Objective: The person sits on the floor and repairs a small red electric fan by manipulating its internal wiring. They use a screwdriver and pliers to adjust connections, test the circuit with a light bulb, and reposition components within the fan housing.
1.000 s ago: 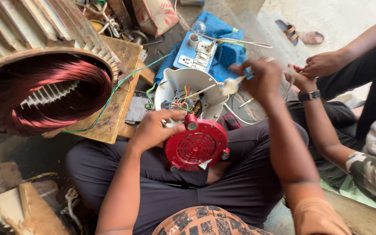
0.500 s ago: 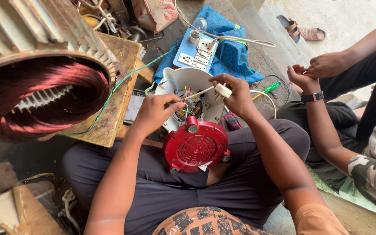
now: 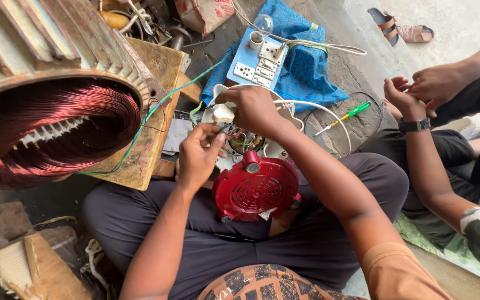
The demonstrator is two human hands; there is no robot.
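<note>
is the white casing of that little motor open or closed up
Open. The white casing behind the red fan cover shows bare coloured wires inside, and the left hand and right hand are at them.

The red fan cover (image 3: 255, 191) looks like moulded plastic, slotted and faintly glossy. The white casing (image 3: 276, 149) behind it is smooth plastic, as is the small white plug (image 3: 223, 114) pinched in the right hand (image 3: 255, 108); the left hand (image 3: 196, 155) touches thin plastic-coated wires (image 3: 239, 139). The big stator's copper winding (image 3: 56, 130) gleams with reddish enamel inside a ribbed, dull, rusty metal housing (image 3: 40, 39). It sits on a rough, stained wooden block (image 3: 151, 133). The blue cloth (image 3: 306, 66) is matt and crumpled, the switchboard (image 3: 256, 66) smooth plastic
</note>
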